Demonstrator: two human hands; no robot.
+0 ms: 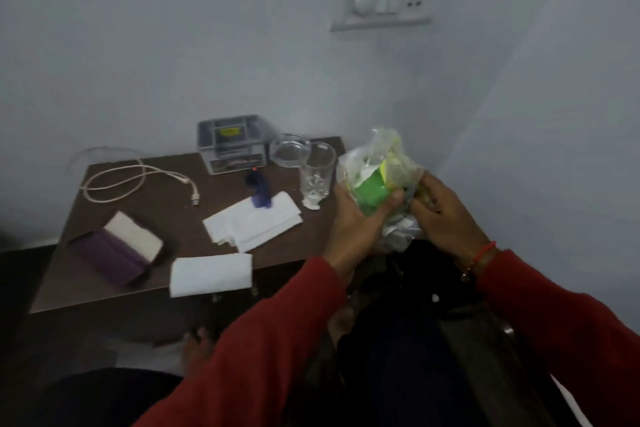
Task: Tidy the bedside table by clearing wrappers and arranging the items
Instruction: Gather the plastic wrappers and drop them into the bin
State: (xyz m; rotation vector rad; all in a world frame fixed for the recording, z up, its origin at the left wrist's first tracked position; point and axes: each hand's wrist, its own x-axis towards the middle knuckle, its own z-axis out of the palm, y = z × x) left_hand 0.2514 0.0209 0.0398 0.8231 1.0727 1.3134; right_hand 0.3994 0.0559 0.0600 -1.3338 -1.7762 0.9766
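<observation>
Both hands are clutching a crumpled bundle of wrappers (379, 180) just off the right edge of the bedside table (166, 274): the left hand (358, 218) curled under it with the thumb pressed on a green piece, the right hand (441, 211) pinching its other side. A drinking glass (317, 172) stands just beside them; folded tissues (251, 222), a cable (138, 180) and a purple wallet (114, 251) lie farther left.

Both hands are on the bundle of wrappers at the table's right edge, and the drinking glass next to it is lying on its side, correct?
Not quite. The drinking glass stands upright on the table, as the head view shows. The rest holds: the left hand and right hand both grip the bundle of wrappers at the table's right edge.
</observation>
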